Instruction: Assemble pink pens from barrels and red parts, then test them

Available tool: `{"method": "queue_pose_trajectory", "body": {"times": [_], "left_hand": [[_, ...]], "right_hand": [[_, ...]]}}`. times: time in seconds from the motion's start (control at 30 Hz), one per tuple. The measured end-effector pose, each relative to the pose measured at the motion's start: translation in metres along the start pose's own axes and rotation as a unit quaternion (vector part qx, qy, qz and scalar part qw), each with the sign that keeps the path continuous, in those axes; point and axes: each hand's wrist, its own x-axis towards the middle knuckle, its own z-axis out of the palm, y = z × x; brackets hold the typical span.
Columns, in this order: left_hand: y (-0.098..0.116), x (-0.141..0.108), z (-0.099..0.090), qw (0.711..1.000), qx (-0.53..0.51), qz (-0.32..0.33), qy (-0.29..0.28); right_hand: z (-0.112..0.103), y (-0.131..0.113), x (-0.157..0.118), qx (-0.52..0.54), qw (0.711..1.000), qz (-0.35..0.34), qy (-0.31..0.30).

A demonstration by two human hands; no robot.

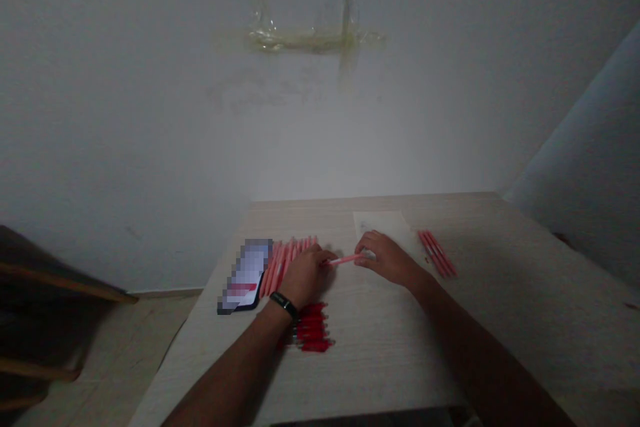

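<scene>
Between my two hands a slim pink pen (346, 259) is held almost level above the table. My left hand (306, 273), with a black band on its wrist, pinches the pen's left end. The fingers of my right hand (384, 257) close on its right end. Beside my left hand lies a row of several pink pens (280, 263), partly covered by that hand. Below my left wrist is a stack of short red pieces (315, 328) that look like pen caps or pen parts. A sheet of white paper (390, 221) lies behind my right hand.
A phone (245, 277) with a lit, blurred screen lies left of the pink row. Several more pink pens (437, 253) rest to the right of the paper. The pale wooden table (370, 360) meets a wall at the back; wooden furniture (40, 320) stands at lower left.
</scene>
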Motion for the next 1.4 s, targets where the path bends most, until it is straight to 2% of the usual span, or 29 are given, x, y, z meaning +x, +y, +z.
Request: {"method": "queue_pose_trajectory", "body": {"times": [0.3,0.9,1.1,1.3,1.4], "left_hand": [[-0.0001,0.0,-0.0002,1.0,0.005,0.001,-0.001],[0.0001,0.0008,-0.0012,1.0,0.006,0.003,-0.002],[0.0016,0.0006,-0.0024,1.0,-0.006,0.0,0.012],[0.0006,0.0001,-0.0009,1.0,-0.011,-0.004,0.025],[0.0001,0.001,-0.0007,1.0,-0.014,-0.004,0.02]], "right_hand": [[-0.0007,0.0015,-0.0013,-0.017,1.0,-0.019,-0.013],[0.0015,-0.0036,-0.0007,-0.043,0.998,-0.012,-0.041],[0.0059,0.0008,-0.0019,-0.001,0.998,-0.014,-0.054],[0.0014,-0.0051,-0.0004,0.018,0.999,0.026,-0.02],[0.0005,-0.0066,0.0002,0.011,1.0,0.02,-0.021]]}}
